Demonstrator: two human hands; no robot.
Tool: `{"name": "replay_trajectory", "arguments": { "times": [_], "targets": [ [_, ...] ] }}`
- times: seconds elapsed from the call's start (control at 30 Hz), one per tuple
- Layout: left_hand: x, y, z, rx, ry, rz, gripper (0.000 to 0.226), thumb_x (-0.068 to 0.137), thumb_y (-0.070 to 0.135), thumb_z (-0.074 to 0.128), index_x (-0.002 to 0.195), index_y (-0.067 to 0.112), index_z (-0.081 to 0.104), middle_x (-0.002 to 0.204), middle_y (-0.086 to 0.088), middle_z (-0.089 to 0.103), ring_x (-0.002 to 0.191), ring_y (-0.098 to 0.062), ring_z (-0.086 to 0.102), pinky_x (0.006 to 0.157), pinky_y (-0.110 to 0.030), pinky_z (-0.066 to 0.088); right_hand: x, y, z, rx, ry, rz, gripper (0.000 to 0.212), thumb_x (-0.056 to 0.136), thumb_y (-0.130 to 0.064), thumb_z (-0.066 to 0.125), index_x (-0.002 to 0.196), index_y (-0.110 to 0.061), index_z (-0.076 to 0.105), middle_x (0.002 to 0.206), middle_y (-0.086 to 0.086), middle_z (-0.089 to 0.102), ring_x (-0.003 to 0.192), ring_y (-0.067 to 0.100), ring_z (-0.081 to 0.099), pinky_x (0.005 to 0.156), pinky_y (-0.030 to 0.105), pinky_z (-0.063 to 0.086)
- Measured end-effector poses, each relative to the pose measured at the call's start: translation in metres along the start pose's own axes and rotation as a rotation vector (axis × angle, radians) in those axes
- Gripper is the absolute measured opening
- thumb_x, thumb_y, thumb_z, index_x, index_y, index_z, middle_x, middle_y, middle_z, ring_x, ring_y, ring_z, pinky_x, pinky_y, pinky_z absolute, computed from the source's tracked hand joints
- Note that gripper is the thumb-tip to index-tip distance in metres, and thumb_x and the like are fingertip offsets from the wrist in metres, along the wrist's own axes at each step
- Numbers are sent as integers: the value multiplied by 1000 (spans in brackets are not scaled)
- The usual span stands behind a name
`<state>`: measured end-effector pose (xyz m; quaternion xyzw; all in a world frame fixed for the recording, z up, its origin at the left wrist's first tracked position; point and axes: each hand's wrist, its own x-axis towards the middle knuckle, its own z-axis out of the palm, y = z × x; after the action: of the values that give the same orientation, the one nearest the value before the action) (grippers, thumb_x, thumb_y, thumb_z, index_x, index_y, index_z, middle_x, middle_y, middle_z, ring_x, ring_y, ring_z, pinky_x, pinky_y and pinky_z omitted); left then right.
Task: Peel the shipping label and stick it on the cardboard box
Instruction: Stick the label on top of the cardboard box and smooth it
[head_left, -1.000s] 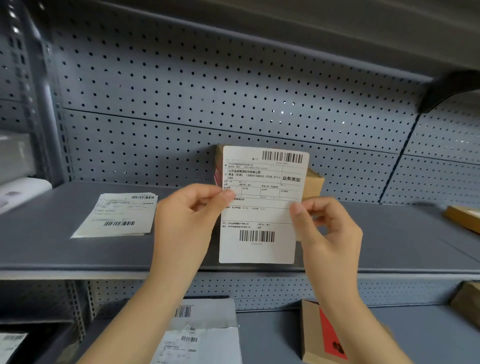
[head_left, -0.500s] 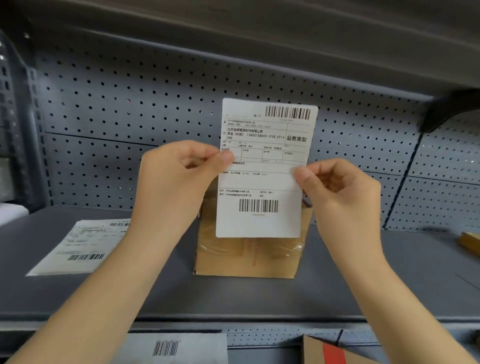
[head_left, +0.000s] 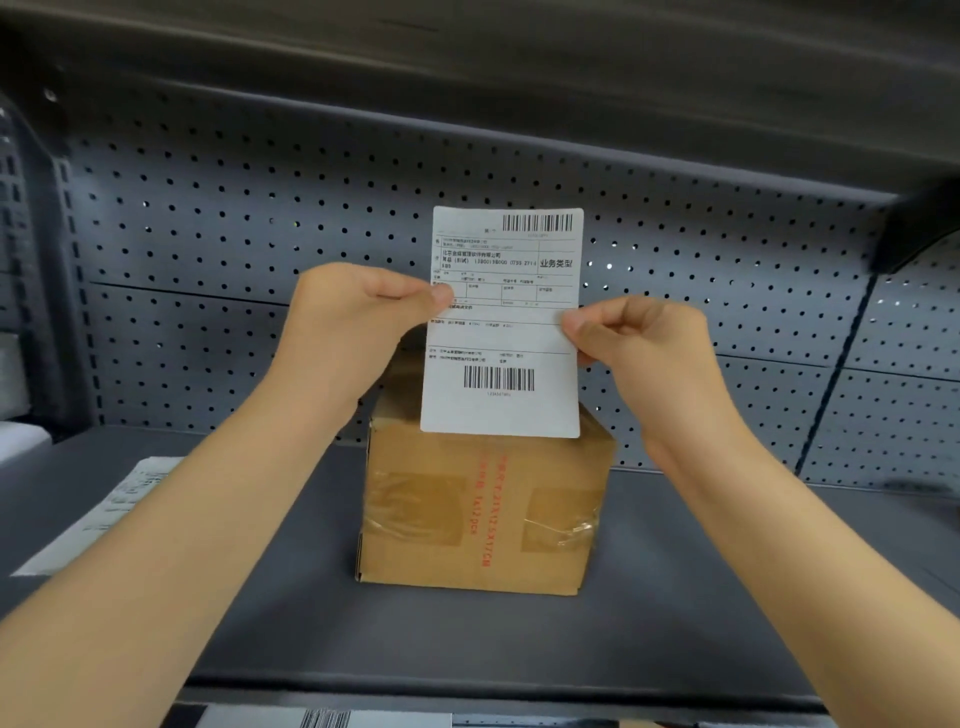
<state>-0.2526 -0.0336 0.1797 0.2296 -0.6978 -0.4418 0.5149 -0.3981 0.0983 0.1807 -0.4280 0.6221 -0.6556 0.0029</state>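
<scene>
A white shipping label (head_left: 501, 332) with two barcodes hangs upright in the air, printed side toward me. My left hand (head_left: 353, 322) pinches its left edge and my right hand (head_left: 639, 348) pinches its right edge. Directly behind and below it stands a brown cardboard box (head_left: 483, 509) with red print and clear tape, on the grey shelf (head_left: 467, 634). The label's lower edge overlaps the top of the box in view; whether they touch I cannot tell.
Several loose label sheets (head_left: 104, 514) lie on the shelf at the left. A perforated grey back panel (head_left: 260, 249) closes the rear, and an upper shelf (head_left: 519, 78) hangs overhead. Another barcoded sheet (head_left: 332, 719) shows below the shelf's front edge.
The view has closed in on the shelf and box. The label, held by both hands throughout, now sits above the box's top rather than covering it.
</scene>
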Motion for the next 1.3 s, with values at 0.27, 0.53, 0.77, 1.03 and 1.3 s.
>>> {"name": "replay_trajectory", "arguments": {
  "times": [0.27,0.53,0.77,1.03,1.3],
  "targets": [
    [26,-12,8,30,-43,-33,10,78,28,73,85,22,74,78,22,66,55,29,50,44,8,30,23,15,8,-31,-34,74,11,83,-19,70,74,-12,68,77,6,68,64,13,57,49,4,43],
    [38,-29,14,117,-65,-68,19,78,33,72,93,22,73,80,22,63,73,16,48,57,-3,31,36,32,13,-115,-60,80,14,80,-21,72,69,-15,67,70,3,68,64,13,60,59,10,49],
    [44,-44,17,225,-128,-71,6,74,30,76,73,31,70,85,15,70,89,0,62,80,-17,41,41,48,15,-199,-93,123,15,77,-25,74,69,-13,68,76,13,73,70,24,66,81,43,56],
    [49,-50,20,419,-188,-122,14,67,30,81,75,24,72,78,11,69,76,-4,62,72,-22,48,47,61,16,-376,-160,78,14,77,-27,75,74,-15,68,74,-2,70,72,14,65,65,23,51],
    [50,-48,25,639,-244,-89,15,69,34,78,70,25,65,80,12,67,76,-3,58,57,-21,40,50,62,17,-564,-227,-39,12,78,-22,72,74,-13,65,67,-14,59,64,0,54,53,3,40]
  ]
}}
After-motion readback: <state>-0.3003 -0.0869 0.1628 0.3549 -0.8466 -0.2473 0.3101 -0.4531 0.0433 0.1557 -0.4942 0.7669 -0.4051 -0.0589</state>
